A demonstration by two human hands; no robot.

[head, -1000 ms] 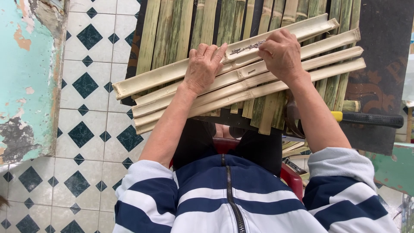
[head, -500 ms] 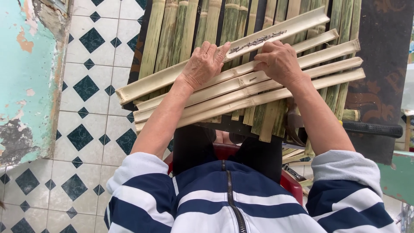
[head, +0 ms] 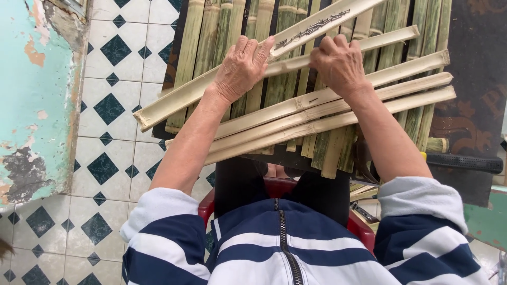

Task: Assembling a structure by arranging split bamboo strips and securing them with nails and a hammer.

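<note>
Far left: a turquoise wall [head: 26, 100] with flaked paint, meeting a floor of white tiles with dark diamond insets [head: 108, 108].

Centre: a lattice of split bamboo. Greenish bamboo slats [head: 211, 31] running away from the viewer, laid side by side over the lap. Across them, pale bamboo strips [head: 369, 97] lying slantwise, low at the left and rising to the right, one above another. Uppermost pale strip [head: 174, 100] ending in a cut tip at the left, over the tile floor.

Left hand [head: 240, 68] palm down on the uppermost pale strip, fingers slightly spread and extended, fingertips reaching the strip's upper edge. Pressing flat rather than wrapped around; no clamp visible.

Right hand [head: 338, 63] just beside, to the right, knuckles raised and fingers curled together over the upper pale strips. Fingertips hidden beneath the hand; whether anything is pinched cannot be told. A dark mark [head: 309, 31] along the top strip, between the two hands.

Below: striped navy and white zip jacket [head: 280, 248], sleeves pushed up at both forearms, and the rim of a red seat [head: 359, 229] beneath.

Right: a dark mat [head: 478, 84] under the lattice's far end. A black handle [head: 465, 163] with a yellow collar lying just beyond the right forearm. A green painted edge [head: 488, 221] at the lower right corner.
</note>
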